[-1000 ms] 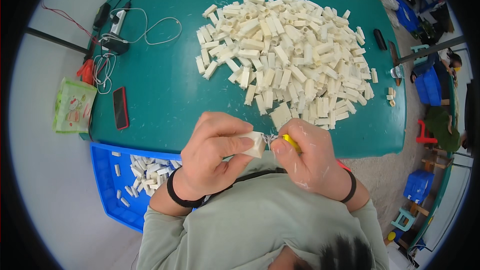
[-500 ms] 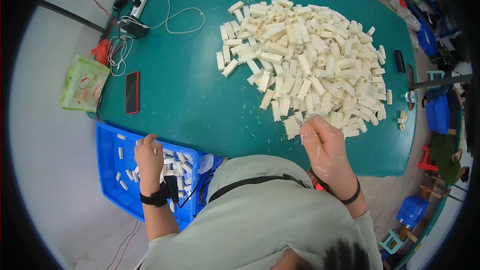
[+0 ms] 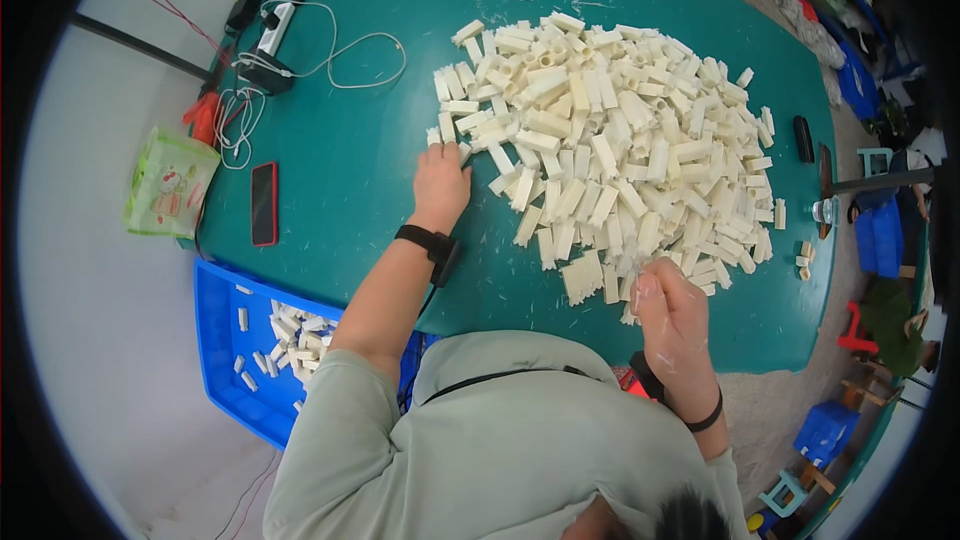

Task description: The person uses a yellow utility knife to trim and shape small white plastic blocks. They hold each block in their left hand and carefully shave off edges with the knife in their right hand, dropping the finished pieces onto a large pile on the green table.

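A large heap of cream-coloured plastic tube pieces point(image 3: 610, 140) with ragged ends lies on the green table point(image 3: 350, 180). At the heap's left edge my left hand point(image 3: 441, 185) reaches out, palm down, its fingers stretched over a couple of tube pieces point(image 3: 448, 128). My right hand point(image 3: 675, 325) is closed in a fist, thumb on top, just in front of the heap's near edge. What it grips, if anything, is hidden. Beside it, a flat, square-looking cream piece point(image 3: 582, 279) lies at the heap's near side.
At lower left a blue crate point(image 3: 222, 370) holds several smaller cream pieces, partly behind my left arm. A red-edged phone point(image 3: 264, 204), a green-white bag point(image 3: 165, 183), a power strip point(image 3: 277, 28) and white cables occupy the table's left. Some small pieces point(image 3: 804, 260) lie at the right edge.
My left hand has moved from above the blue crate up and right to the heap's left edge. My right hand, still closed, has shifted slightly right and nearer to me.
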Motion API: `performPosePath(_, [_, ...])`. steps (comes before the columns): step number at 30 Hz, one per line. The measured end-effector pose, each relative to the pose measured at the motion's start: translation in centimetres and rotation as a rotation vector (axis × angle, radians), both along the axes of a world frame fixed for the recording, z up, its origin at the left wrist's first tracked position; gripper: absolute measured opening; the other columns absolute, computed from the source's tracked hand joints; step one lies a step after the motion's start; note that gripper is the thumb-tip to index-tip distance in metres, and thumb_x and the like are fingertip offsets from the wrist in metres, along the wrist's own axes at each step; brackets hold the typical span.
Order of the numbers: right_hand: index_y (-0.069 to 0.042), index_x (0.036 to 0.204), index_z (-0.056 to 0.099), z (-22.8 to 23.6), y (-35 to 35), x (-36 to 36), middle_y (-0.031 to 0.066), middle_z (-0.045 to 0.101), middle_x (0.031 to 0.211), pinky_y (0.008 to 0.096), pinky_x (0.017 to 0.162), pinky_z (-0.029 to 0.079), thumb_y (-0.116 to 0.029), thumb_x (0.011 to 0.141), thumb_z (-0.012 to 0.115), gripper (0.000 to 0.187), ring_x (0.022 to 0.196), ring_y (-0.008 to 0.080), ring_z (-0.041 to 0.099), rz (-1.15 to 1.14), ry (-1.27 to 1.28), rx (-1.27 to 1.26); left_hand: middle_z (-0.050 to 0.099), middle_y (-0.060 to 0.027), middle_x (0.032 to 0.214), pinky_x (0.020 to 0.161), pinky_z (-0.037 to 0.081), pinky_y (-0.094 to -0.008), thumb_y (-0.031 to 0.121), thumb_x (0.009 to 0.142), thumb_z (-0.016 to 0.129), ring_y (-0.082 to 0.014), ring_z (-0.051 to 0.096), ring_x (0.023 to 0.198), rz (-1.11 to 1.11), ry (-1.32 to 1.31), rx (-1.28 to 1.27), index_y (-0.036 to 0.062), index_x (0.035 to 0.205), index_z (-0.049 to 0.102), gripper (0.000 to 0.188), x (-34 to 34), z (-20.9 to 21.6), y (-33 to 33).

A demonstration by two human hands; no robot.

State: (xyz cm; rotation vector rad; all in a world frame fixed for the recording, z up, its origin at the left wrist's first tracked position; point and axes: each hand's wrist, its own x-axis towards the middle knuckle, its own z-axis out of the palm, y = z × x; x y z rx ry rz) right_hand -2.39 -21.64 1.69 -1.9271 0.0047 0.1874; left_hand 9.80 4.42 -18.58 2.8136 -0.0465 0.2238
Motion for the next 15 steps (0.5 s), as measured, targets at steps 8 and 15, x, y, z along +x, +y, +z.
performPosePath(8, [0.001, 0.080, 0.055, -0.6, 1.0, 0.6, 0.0066, 0.051, 0.064, 0.0259, 0.054, 0.039, -0.019, 0.091, 0.052, 0.024, 0.056, 0.0133, 0.045, 0.051, -0.012, 0.026, 0.059, -0.0109, 0.102, 0.079, 0.047, -0.0283, 0.005, 0.080, 0.063, -0.0207, 0.058, 0.090, -0.125, 0.236, -0.663, 0.0002, 0.104, 0.056, 0.025, -2.8, 7.5, -1.6])
performPosePath(15, [0.001, 0.079, 0.055, 0.7, 2.8, -0.3, 0.0101, 0.050, 0.065, 0.0285, 0.052, 0.039, -0.025, 0.089, 0.055, 0.028, 0.054, 0.0198, 0.046, 0.167, -0.030, 0.086, 0.051, -0.0110, 0.105, 0.081, 0.048, -0.0317, 0.004, 0.085, 0.056, -0.0203, 0.057, 0.094, -0.462, 0.403, -1.304, -0.0014, 0.117, 0.049, 0.033, -10.0, 18.8, -2.4])
